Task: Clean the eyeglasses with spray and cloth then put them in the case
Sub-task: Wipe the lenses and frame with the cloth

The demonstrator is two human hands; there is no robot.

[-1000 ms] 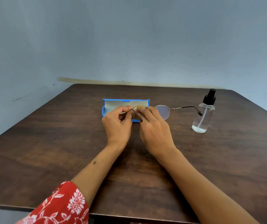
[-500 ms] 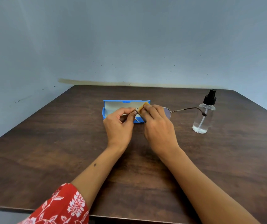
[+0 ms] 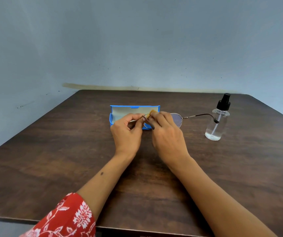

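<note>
Thin metal-framed eyeglasses (image 3: pixel 177 119) are held above the middle of the table, one temple arm stretching right toward the spray bottle (image 3: pixel 217 123). My left hand (image 3: pixel 127 132) pinches the frame at its left end, the other temple arm sticking out between my hands. My right hand (image 3: pixel 167 134) pinches a small yellow cloth (image 3: pixel 152 111) against the left lens, which my fingers mostly hide. The blue case (image 3: pixel 120 111) lies open just behind my hands, its pale lining showing.
The clear spray bottle with a black pump top stands upright at the right, a little liquid at its bottom. The dark wooden table (image 3: pixel 51 159) backs against a grey-blue wall. A red floral sleeve (image 3: pixel 65 218) covers my left upper arm.
My right hand with the cloth has shifted slightly up and right along the left lens, then back a little. The eyeglasses tilted slightly; my left hand kept its hold.
</note>
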